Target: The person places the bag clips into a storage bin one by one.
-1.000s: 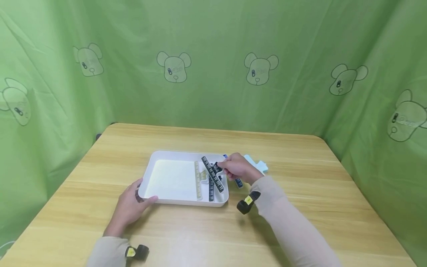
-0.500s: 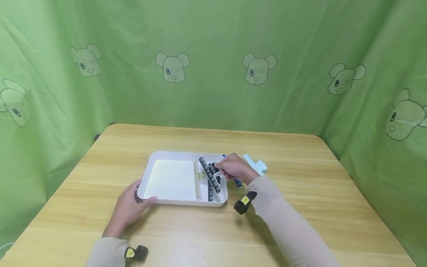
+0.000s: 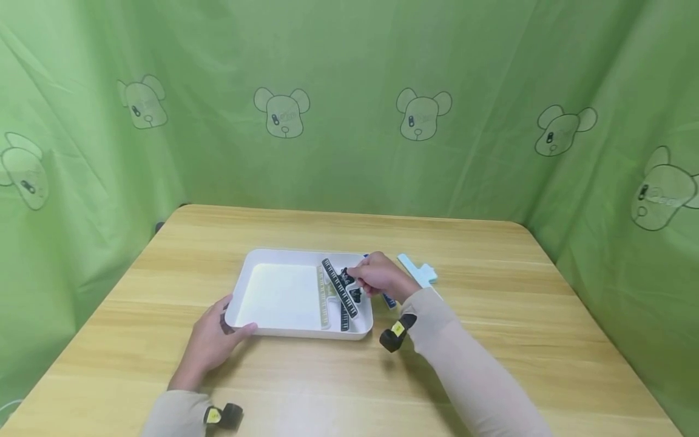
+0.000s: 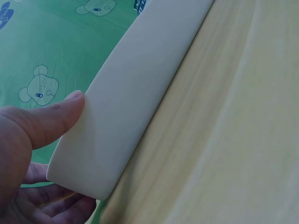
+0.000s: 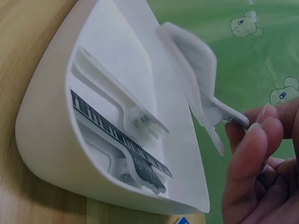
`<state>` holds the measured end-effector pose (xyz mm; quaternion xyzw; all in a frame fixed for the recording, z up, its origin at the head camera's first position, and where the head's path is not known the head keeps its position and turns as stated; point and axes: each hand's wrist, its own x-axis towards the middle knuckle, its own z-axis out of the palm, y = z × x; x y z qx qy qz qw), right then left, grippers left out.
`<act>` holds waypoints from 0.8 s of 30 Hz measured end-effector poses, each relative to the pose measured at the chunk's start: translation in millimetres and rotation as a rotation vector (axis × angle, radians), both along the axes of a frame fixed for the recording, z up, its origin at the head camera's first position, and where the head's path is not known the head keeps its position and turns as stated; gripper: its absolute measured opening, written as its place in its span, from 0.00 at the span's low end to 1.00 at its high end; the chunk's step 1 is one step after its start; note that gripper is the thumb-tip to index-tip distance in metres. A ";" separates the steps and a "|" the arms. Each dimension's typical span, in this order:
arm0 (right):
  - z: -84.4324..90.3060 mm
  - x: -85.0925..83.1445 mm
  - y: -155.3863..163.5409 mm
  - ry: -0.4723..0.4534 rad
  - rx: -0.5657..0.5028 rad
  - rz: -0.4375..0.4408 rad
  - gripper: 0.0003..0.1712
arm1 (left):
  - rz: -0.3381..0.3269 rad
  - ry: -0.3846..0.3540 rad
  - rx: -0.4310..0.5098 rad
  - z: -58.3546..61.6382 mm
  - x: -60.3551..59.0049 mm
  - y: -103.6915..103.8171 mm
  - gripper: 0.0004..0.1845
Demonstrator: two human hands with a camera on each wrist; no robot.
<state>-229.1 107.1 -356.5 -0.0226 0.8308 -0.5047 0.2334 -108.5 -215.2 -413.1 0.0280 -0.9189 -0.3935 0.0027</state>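
Observation:
A white tray (image 3: 306, 333) sits on the table. My left hand (image 3: 207, 340) grips its near left corner, thumb on the front wall (image 4: 107, 98) in the left wrist view. Over the tray's right end, my right hand (image 3: 384, 276) pinches a black clip with a piano-key pattern (image 3: 340, 288) by its handle. The right wrist view shows this clip's pale underside (image 5: 198, 60) raised above the tray. Inside the tray lie a pale gold piano-key clip (image 3: 323, 297) and, partly hidden under the held one, another dark piano-key clip (image 5: 121, 135).
Right of the tray, a blue clip (image 3: 389, 301) lies on the wooden table (image 3: 306, 388), partly covered by my right hand. A light blue clip (image 3: 424, 273) lies farther right. Green curtains (image 3: 349, 164) hang behind and on both sides.
My right hand has moved slightly left with the black clip, farther over the tray. The left hand has stayed on the tray's corner.

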 end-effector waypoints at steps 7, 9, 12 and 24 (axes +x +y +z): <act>0.5 0.4 -3.5 -0.009 -0.020 -0.008 0.16 | 0.005 -0.003 0.003 -0.9 0.0 -0.5 0.50; 0.3 1.0 -4.4 -0.013 -0.029 -0.010 0.15 | 0.005 -0.001 0.005 -1.3 0.2 -0.5 0.50; -0.8 1.7 -5.6 -0.009 -0.029 -0.002 0.16 | 0.004 0.003 0.006 -1.7 0.5 -0.4 0.49; -4.3 2.0 -10.0 -0.007 -0.028 0.015 0.19 | 0.005 0.001 0.007 -1.2 0.6 -0.6 0.50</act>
